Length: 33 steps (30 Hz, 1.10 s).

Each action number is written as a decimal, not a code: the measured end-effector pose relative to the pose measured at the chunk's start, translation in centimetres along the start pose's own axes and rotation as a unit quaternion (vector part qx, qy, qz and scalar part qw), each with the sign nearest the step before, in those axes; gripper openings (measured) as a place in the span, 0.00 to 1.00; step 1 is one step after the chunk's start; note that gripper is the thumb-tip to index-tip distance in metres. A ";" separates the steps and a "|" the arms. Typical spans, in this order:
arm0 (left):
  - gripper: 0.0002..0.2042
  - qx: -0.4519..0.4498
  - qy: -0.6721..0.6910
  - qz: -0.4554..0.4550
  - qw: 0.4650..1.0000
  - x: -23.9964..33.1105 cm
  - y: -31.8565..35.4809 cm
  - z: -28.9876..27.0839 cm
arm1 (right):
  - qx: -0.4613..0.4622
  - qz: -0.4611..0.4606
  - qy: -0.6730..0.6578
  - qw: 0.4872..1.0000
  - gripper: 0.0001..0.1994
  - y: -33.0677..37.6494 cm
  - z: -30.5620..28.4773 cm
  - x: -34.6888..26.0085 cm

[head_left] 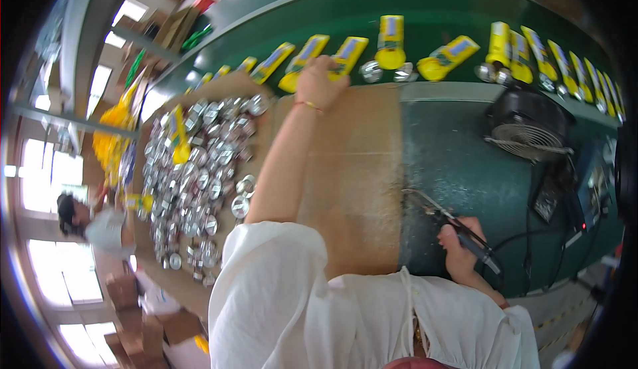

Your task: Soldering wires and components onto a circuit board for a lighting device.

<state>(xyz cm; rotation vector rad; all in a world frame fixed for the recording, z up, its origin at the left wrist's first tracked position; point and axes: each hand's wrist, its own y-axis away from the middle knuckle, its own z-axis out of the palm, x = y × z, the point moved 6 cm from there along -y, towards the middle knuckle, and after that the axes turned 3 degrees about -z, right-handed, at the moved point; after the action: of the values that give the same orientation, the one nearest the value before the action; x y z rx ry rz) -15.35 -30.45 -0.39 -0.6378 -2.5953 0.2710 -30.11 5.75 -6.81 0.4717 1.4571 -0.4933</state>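
Note:
My left hand [321, 84] reaches to the far side of the bench. Its fingers are closed around the lower end of a yellow paddle-shaped piece [349, 54] with a blue-grey label. Another such yellow piece [304, 62] lies just left of that hand. In my right hand [460, 246], near the bench's front edge, is a soldering iron [470, 237] with a dark handle. A thin, pale wire-like strand [420, 193] shows by its tip, above the dark green bench top. Brown cardboard [352, 189] covers the bench between my hands.
A pile of shiny round metal parts [199, 189] lies at the left. More yellow pieces [391, 40] line the green belt [432, 3], some with round metal ends. A black fan [528, 123] and a box with a red light [585, 196] stand right. Another person [106, 226] is far left.

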 end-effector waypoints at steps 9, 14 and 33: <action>0.20 -0.034 0.135 -0.090 0.986 4.5 22.0 -5.0 | 0.036 -0.006 0.003 0.999 0.07 -0.7 0.3 0.1; 0.17 0.119 0.080 -0.211 0.967 -1.3 27.1 -11.9 | 0.037 -0.006 -0.026 0.999 0.06 -0.9 0.3 -0.1; 0.07 -0.074 0.318 -0.230 0.917 0.0 26.7 -8.3 | -0.075 -0.035 -0.009 0.997 0.08 2.6 4.0 -3.9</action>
<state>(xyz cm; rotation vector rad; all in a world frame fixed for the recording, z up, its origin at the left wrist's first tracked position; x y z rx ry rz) -0.94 -6.43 -0.81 -0.1054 -2.0487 -0.2531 -25.57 5.70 -2.65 0.2970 1.4859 -0.4383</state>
